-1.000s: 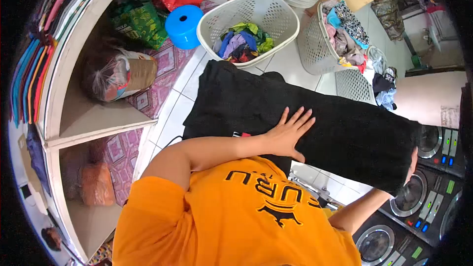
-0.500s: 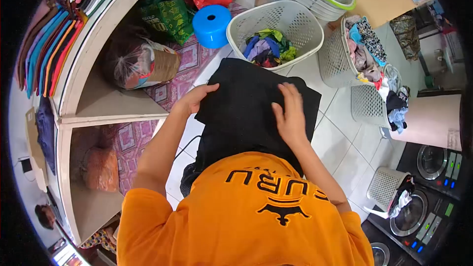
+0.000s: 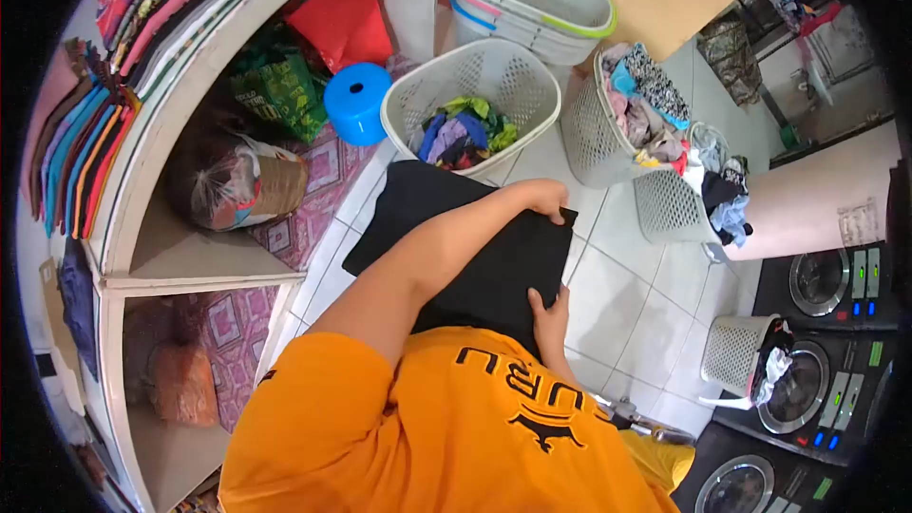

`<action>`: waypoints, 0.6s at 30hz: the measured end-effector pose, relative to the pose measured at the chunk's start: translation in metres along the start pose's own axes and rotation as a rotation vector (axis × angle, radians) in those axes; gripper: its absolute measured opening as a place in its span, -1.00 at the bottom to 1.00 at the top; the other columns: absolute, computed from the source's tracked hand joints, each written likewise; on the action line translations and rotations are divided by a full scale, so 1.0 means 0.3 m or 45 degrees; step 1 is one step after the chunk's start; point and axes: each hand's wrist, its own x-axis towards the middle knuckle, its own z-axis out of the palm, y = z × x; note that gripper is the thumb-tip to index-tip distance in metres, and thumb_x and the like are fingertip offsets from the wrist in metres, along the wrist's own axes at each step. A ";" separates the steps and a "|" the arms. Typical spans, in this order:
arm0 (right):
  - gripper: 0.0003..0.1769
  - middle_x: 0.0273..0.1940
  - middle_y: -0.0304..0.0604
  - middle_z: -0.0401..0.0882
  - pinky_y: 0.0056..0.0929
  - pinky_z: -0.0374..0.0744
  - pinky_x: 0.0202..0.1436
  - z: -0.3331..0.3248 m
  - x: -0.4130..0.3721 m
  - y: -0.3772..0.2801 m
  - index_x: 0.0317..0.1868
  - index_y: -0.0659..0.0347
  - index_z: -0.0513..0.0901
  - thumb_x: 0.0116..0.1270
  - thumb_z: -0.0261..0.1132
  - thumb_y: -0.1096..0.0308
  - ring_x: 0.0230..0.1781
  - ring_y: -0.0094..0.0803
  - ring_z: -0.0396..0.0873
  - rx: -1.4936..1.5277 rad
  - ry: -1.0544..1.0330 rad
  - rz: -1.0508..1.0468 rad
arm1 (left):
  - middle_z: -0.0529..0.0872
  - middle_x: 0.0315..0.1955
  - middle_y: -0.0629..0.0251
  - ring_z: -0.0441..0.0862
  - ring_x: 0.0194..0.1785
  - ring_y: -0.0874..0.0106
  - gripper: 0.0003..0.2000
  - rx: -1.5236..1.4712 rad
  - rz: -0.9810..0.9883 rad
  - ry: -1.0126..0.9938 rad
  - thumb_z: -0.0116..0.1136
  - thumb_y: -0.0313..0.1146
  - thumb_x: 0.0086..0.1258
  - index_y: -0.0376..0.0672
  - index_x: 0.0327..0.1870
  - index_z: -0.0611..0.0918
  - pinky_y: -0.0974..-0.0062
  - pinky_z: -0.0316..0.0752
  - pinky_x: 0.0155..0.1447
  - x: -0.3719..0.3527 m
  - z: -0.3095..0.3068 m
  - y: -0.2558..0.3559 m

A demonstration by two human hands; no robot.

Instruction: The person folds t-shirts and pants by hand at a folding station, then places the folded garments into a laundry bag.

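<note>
A folded black garment [image 3: 456, 228] lies across my lap. My left arm reaches over it, and my left hand [image 3: 545, 199] pinches its far right corner. Closer to my body, my right hand [image 3: 549, 318] grips the right edge, thumb on top and the fingers mostly out of sight behind the cloth. Just beyond the garment stands a pale perforated laundry basket [image 3: 532, 119] with crumpled colourful clothes [image 3: 465, 133] inside.
On the left is a shelf unit [image 3: 204, 277] with stacked folded clothes [image 3: 85, 152]. A blue stool [image 3: 357, 104] stands beside the basket. Further right are another full basket [image 3: 589, 133], nested tubs [image 3: 532, 0] and several front-loading machines [image 3: 793, 389].
My left hand has crossed from the garment's left edge to its far right corner. The right hand has moved down to the near right edge. The view has shifted.
</note>
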 end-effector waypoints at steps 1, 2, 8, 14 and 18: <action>-0.48 -0.11 0.07 0.49 -0.44 0.40 0.00 -0.022 -0.004 -0.014 0.03 0.44 0.32 0.16 0.26 0.28 -0.10 -0.26 0.47 0.021 -0.001 -0.022 | 0.59 -0.41 0.20 0.51 -0.24 0.32 -0.67 -0.295 0.145 -0.041 0.30 -0.17 -0.05 -0.25 -0.42 0.53 0.29 0.39 -0.18 -0.001 -0.040 -0.003; -0.58 -0.25 -0.02 0.51 -0.47 0.42 -0.11 -0.057 -0.001 -0.038 -0.10 0.40 0.39 0.11 0.29 0.33 -0.22 -0.33 0.47 0.116 -0.047 0.081 | 0.53 -0.59 0.29 0.43 -0.52 0.41 -0.71 -0.377 0.394 0.194 0.29 -0.27 -0.03 -0.24 -0.52 0.43 0.38 0.30 -0.43 -0.066 -0.100 0.007; -0.81 -0.47 -0.32 0.45 -0.64 0.37 -0.38 -0.273 0.109 -0.543 -0.37 0.24 0.48 -0.03 0.26 0.60 -0.47 -0.63 0.37 0.523 -0.292 -0.265 | 0.55 -0.45 0.35 0.47 -0.34 0.61 -0.54 -0.678 0.412 0.418 0.22 -0.56 0.02 -0.23 -0.01 0.35 0.64 0.39 -0.27 -0.863 -0.560 0.197; -0.82 -0.41 -0.32 0.46 -0.63 0.41 -0.28 -0.437 0.257 -1.177 -0.29 0.29 0.52 0.02 0.22 0.56 -0.40 -0.58 0.42 0.396 -0.258 -0.920 | 0.62 -0.39 0.33 0.49 -0.35 0.60 -0.77 -0.190 0.031 1.072 0.22 -0.57 0.01 -0.29 -0.24 0.61 0.63 0.42 -0.24 -1.317 -0.756 0.391; -0.76 -0.41 -0.23 0.54 -0.58 0.41 -0.26 -0.331 0.501 -1.646 -0.24 0.37 0.56 0.12 0.24 0.38 -0.36 -0.55 0.45 -0.356 -0.202 -1.438 | 0.64 -0.50 0.09 0.60 -0.43 0.40 -0.73 0.310 -0.021 1.388 0.21 -0.43 0.02 -0.34 -0.22 0.60 0.49 0.47 -0.28 -1.418 -0.987 0.296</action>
